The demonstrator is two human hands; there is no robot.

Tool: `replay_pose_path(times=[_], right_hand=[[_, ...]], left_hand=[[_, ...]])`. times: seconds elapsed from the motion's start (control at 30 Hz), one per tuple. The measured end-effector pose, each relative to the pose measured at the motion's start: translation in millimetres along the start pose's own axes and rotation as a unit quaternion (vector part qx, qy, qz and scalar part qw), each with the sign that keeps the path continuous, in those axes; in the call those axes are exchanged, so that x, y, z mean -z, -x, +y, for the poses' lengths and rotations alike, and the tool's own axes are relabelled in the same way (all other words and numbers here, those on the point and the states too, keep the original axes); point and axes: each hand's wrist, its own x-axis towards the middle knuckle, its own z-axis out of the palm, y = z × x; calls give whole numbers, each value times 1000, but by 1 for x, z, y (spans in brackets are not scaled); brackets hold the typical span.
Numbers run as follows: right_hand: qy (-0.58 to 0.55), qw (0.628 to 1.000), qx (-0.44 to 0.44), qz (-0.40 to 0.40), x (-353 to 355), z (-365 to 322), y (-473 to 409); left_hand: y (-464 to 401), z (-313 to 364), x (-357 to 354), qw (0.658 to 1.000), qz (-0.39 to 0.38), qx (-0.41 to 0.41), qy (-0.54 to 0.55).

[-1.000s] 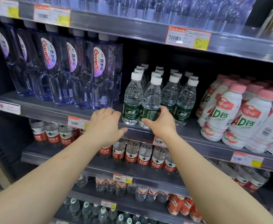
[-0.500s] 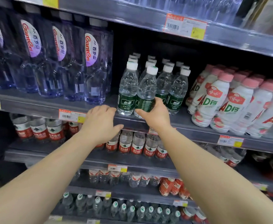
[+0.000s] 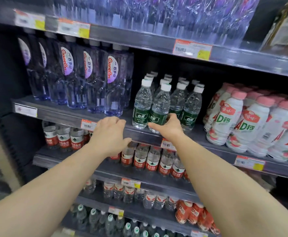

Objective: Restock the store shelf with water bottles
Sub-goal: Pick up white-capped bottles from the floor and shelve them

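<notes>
The shelf [image 3: 71, 115] is taken as landmark. On it, at the front edge of the green-label group, a bottle [image 3: 159, 108] is gripped low by the right hand [image 3: 167, 128], fingers curled round its base. It should be kept upright and slid back level with its neighbours. The left hand [image 3: 110, 135] is held empty before the shelf lip, fingers loosely curled. Four green-label bottles are counted in front; more caps behind cannot be counted.
</notes>
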Motion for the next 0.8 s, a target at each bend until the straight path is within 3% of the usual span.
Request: replay_pose_path(times=[0.1,0.27,0.53,0.67,0.8], right_hand=[[23,1000,5,19,-2,4,-2],[37,998,49,-25,2,10,-5],[108,994,20,2,-8,7,-7],[92,995,38,1,-7,11,-4],[43,984,122,125,-16,25,27]], left_hand=[[2,5,3,1000,5,4,-13],[7,6,-3,1000,9,6,-21],[2,10,-9,999,7,4,-33],[2,6,-15,1000,0,11,-29],[13,-1,-17,999,6,23,-22]])
